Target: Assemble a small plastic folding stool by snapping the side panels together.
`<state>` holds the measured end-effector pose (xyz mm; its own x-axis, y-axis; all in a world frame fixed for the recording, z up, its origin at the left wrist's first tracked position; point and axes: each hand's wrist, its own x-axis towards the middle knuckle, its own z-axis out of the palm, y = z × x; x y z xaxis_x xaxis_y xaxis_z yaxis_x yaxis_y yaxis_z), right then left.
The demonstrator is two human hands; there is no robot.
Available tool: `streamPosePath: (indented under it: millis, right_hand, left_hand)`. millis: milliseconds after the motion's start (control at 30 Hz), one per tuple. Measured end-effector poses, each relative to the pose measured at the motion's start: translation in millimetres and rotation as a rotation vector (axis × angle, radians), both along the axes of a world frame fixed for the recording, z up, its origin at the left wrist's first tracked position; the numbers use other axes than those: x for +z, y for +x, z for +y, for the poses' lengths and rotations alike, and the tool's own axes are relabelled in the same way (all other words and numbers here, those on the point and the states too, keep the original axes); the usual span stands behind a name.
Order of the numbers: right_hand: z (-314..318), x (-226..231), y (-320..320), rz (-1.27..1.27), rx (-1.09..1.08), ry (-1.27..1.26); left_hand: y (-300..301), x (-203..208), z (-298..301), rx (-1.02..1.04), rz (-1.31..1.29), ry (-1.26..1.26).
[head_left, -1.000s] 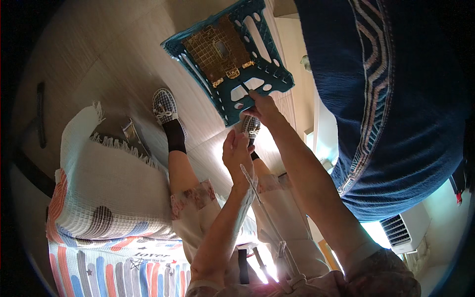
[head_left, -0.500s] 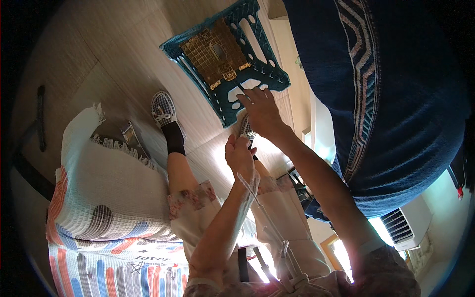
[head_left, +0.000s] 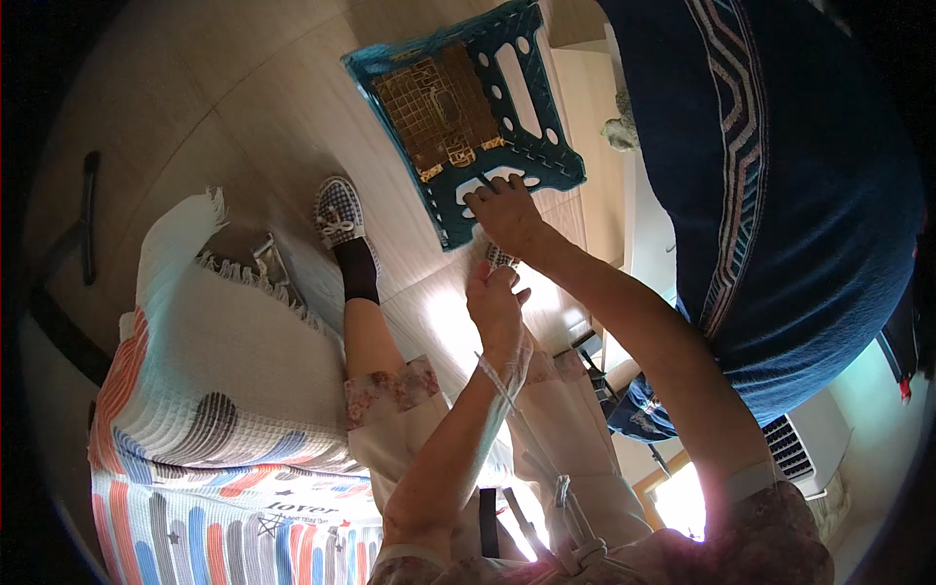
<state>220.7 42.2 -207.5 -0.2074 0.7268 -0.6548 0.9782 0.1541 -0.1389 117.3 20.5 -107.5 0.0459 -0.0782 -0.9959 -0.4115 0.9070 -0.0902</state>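
Note:
A teal plastic folding stool (head_left: 567,161) with a brown and gold gridded panel (head_left: 439,107) stands tilted over the floor at the top. My right hand (head_left: 507,216) has its fingers curled over the stool's near side, at the handle opening. Below it, nearer to me, my left hand (head_left: 497,307) is raised with fingers loosely curled; its palm side is hidden, so whatever it may hold cannot be made out. A pale cord (head_left: 497,385) hangs by my left wrist. The left hand does not appear to touch the stool.
My checked shoe (head_left: 339,210) rests on the wood-look floor (head_left: 263,127). A fringed white cover (head_left: 253,331) with coloured stripes drapes at left. Dark blue cloth (head_left: 809,244) with a patterned band hangs at right. A dark curved bar (head_left: 90,214) stands at far left.
The whole view has shifted, so most things sit farther right. My right hand remains at the stool's near side, and the fingers of my left hand have spread slightly.

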Motion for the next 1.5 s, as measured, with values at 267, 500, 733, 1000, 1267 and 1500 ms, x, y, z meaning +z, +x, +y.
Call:
streamPosePath:
  millis: [267, 500, 733, 1000, 1267, 1500]
  right_hand:
    - [97, 61, -55, 0.326, -0.262, 0.240]
    - [193, 110, -53, 0.737, -0.812, 0.212]
    - [206, 97, -43, 1.834, -1.443, 0.045]
    - [154, 39, 4, 1.871, -1.808, 0.017]
    - [181, 39, -29, 1.842, -1.709, 0.102]
    - [182, 38, -28, 1.901, -1.653, 0.080]
  left_hand:
    - [-6, 4, 5, -0.030, -0.064, 0.056]
    - [-1, 3, 10, 0.051, -0.089, 0.093]
    - [-6, -5, 10, 0.081, -0.155, 0.126]
    - [-2, 10, 30, 0.087, -0.106, 0.061]
    - [-3, -2, 24, 0.112, -0.180, 0.146]
    - [9, -10, 12, 0.152, -0.159, 0.154]
